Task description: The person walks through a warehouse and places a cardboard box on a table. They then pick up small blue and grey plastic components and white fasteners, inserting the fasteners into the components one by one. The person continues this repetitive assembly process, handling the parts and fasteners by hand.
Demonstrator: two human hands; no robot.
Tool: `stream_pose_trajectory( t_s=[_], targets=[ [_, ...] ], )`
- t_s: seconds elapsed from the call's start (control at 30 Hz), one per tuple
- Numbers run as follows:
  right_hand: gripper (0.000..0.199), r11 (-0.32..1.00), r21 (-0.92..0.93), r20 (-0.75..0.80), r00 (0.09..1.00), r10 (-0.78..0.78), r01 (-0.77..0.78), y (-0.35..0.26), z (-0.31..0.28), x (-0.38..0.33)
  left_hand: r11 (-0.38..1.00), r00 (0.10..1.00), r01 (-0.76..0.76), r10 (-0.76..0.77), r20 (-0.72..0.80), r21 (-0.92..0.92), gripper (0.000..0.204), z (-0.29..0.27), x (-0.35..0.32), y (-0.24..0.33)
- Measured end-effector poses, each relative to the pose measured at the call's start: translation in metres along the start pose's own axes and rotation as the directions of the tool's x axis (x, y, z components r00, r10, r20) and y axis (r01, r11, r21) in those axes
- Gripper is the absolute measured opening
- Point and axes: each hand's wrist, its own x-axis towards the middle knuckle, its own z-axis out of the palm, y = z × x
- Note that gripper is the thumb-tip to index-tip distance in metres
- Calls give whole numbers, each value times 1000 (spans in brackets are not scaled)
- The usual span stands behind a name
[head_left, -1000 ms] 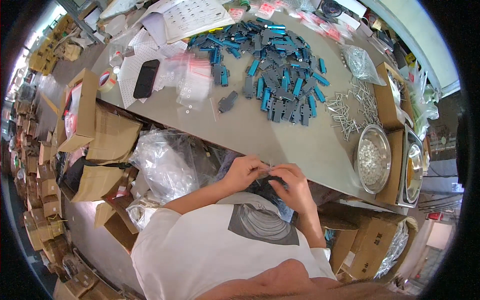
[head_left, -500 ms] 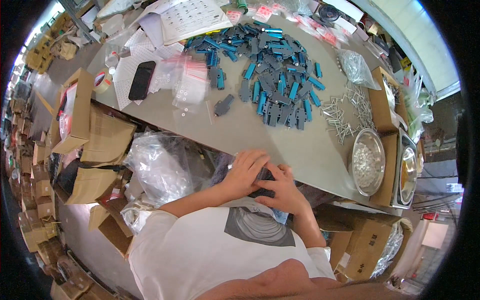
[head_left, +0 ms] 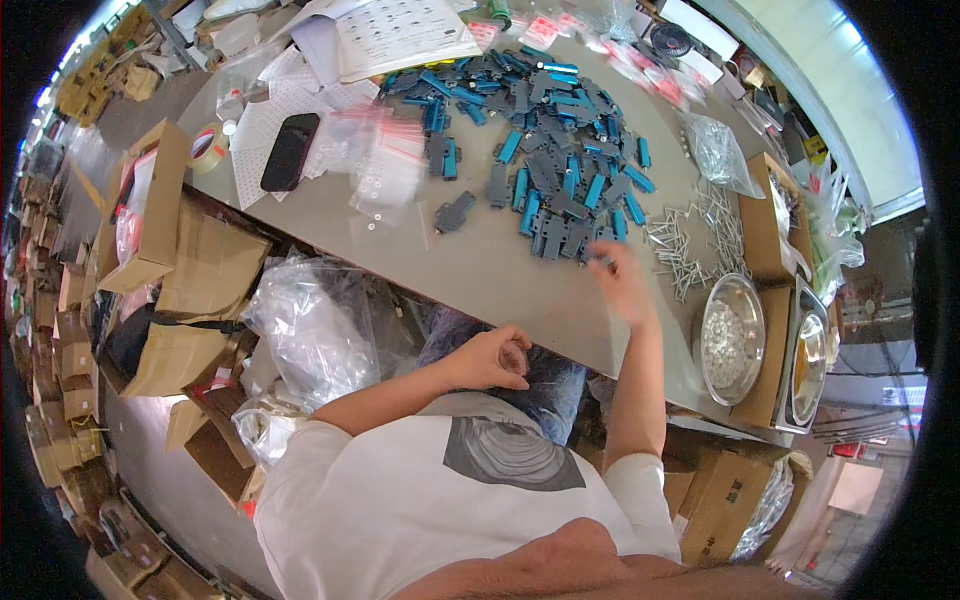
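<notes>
Near the table's front edge my left hand (head_left: 497, 358) is curved into a C, thumb and fingers apart, and nothing shows between them. My right hand (head_left: 622, 285) reaches over the table to the near edge of a heap of grey and blue plastic housings (head_left: 560, 150). Motion blurs its fingers, and a small dark piece shows at the fingertips; whether they grip it cannot be made out. One grey housing (head_left: 455, 212) lies apart, left of the heap. Loose metal screws or pins (head_left: 680, 245) lie just right of my right hand.
A steel bowl of small white parts (head_left: 728, 340) stands at the right, beside a cardboard box (head_left: 775, 225) and a steel tray (head_left: 808, 355). Clear bags (head_left: 385, 170), a phone (head_left: 290, 152) and printed papers (head_left: 405, 40) lie left and back. Cartons (head_left: 215, 255) flank the table.
My hands were together over a dark piece at the table edge. They have parted: the right has moved forward and right to the heap, while the left stays near the edge, its fingers spread.
</notes>
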Motion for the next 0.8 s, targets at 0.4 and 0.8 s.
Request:
stream_pose_trajectory(
  t_s=[0.4, 0.8],
  targets=[
    [42, 936, -308, -106, 984, 144, -170, 9, -2, -10, 874, 967, 247, -192, 170, -419, 60, 14, 18, -30],
    [10, 822, 537, 353, 935, -15, -189, -7, 44, -81, 528, 915, 398, -166, 368, -750, 34, 24, 34, -11]
  ],
)
